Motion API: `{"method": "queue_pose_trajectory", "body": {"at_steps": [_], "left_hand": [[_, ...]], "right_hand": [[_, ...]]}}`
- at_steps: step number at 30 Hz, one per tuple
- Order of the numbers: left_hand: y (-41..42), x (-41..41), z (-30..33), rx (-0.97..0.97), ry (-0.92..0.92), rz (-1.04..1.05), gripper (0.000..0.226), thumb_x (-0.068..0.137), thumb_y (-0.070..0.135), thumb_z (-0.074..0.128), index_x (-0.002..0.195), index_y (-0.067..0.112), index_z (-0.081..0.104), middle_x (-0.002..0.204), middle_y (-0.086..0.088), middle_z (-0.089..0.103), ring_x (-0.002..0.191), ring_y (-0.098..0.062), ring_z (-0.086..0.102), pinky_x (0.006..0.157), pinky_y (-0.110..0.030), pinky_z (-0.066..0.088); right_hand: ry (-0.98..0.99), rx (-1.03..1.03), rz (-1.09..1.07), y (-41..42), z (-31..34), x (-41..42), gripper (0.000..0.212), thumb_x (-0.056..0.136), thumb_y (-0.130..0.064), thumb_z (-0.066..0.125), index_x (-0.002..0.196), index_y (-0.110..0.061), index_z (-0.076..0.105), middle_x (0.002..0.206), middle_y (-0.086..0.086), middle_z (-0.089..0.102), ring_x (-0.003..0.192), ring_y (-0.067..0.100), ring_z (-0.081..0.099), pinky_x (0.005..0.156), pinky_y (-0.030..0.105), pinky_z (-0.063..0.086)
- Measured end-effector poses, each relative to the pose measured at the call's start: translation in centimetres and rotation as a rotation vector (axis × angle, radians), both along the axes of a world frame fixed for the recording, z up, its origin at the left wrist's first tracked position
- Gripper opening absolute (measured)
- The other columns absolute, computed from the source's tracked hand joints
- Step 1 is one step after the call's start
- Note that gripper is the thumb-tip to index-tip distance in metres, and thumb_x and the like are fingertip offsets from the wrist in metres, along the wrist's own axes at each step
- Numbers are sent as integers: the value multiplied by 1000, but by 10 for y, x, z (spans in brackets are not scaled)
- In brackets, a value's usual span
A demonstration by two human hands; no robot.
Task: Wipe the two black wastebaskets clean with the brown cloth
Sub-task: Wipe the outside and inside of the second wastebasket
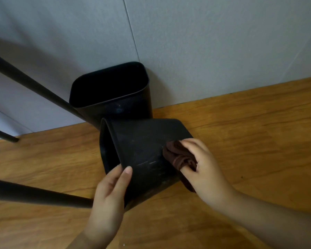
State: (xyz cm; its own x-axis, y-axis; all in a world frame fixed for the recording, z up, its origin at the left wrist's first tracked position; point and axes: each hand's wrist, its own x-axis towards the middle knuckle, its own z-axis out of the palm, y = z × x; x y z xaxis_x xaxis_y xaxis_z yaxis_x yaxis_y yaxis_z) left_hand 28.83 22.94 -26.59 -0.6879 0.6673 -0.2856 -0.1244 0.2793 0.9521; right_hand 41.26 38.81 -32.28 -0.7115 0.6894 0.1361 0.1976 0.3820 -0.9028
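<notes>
One black wastebasket [144, 151] is lying tipped on its side on the wooden floor [250, 133], mouth turned to the left, so that a long outer wall is facing up where it can be reached. The left hand [109, 191] is steadying it near the rim: the thumb is lying on the upturned wall and the fingers are curling round the near edge, which seems meant to keep the light basket from sliding or rolling under the rubbing. The right hand [203, 168] is gripping the bunched brown cloth [180, 157], fingers curled round it, and is pressing it against the upper wall near the base end. Pale scuffs and streaks are showing on that wall between the two hands, so the wiping of this basket is probably partway through.

The second wastebasket [113, 90] is standing upright just behind the first, against the grey wall [205, 51], its open mouth facing up; it looks parked out of the way, waiting its turn. Small marks are showing on its front. Thin black legs [34, 87] of some piece of furniture are crossing the left side of the view.
</notes>
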Motion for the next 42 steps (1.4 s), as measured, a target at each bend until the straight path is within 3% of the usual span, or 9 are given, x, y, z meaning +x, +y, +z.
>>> {"method": "queue_pose_trajectory", "body": {"at_steps": [3, 6, 9, 13, 21, 26, 34, 39, 42], "left_hand": [[-4, 4, -9, -147, 389, -69, 41, 87, 47, 35, 91, 20, 65, 84, -1, 70, 78, -11, 67, 67, -27, 52], [-3, 7, -12, -191, 511, -22, 52, 87, 51, 27, 79, 13, 61, 69, -12, 63, 66, -17, 62, 62, -38, 51], [1, 11, -10, -155, 425, 14, 46, 86, 51, 31, 86, 17, 63, 79, -7, 67, 72, -8, 64, 64, -27, 50], [3, 19, -7, -92, 292, -84, 34, 85, 40, 47, 118, 41, 51, 109, 34, 61, 101, 8, 61, 81, -17, 51], [6, 15, -11, -58, 284, 21, 43, 88, 46, 39, 123, 30, 58, 113, 20, 65, 109, 0, 60, 101, -38, 47], [7, 12, -8, -68, 289, -1, 53, 83, 53, 36, 126, 30, 56, 112, 26, 63, 107, 2, 60, 99, -34, 48], [4, 8, -12, -42, 381, -8, 52, 95, 54, 22, 120, 28, 60, 112, 22, 64, 108, 5, 58, 91, -17, 47], [3, 9, -9, -36, 301, -13, 50, 88, 54, 27, 118, 31, 60, 109, 23, 66, 107, 4, 59, 91, -20, 44], [6, 13, -7, -32, 300, -19, 50, 88, 52, 28, 112, 24, 63, 104, 20, 67, 104, 2, 61, 88, -15, 44]], "right_hand": [[5, -25, -16, 0, 1, 0, 38, 90, -14, 66, 124, -27, 59, 120, -20, 51, 115, -4, 50, 100, 14, 40], [-18, -19, -18, -2, -1, -1, 40, 89, -15, 67, 128, -25, 59, 122, -18, 50, 117, -1, 50, 103, 22, 42], [-13, -19, -36, -3, 0, -2, 40, 89, -17, 67, 128, -24, 59, 122, -17, 50, 117, 1, 51, 103, 28, 44], [-31, 44, -84, -8, 3, -3, 44, 87, -16, 68, 129, -25, 57, 123, -17, 49, 119, 3, 50, 103, 32, 45], [-59, 233, 215, -19, 18, 5, 50, 85, -16, 69, 129, -34, 55, 129, -21, 45, 124, 7, 46, 102, 26, 41], [-191, 96, -106, 8, 9, 3, 51, 84, -13, 67, 130, -30, 53, 124, -21, 45, 119, 3, 47, 106, 35, 43], [-25, 196, 329, -22, 42, -15, 47, 86, -19, 67, 129, -32, 55, 125, -21, 46, 120, 7, 47, 99, 28, 44], [-147, 160, 27, 2, 13, 0, 49, 85, -16, 68, 130, -29, 54, 126, -20, 46, 118, 3, 48, 102, 33, 45], [-92, 216, 58, -13, 24, -9, 52, 84, -17, 67, 132, -30, 53, 128, -19, 44, 119, 6, 46, 102, 31, 44]]}}
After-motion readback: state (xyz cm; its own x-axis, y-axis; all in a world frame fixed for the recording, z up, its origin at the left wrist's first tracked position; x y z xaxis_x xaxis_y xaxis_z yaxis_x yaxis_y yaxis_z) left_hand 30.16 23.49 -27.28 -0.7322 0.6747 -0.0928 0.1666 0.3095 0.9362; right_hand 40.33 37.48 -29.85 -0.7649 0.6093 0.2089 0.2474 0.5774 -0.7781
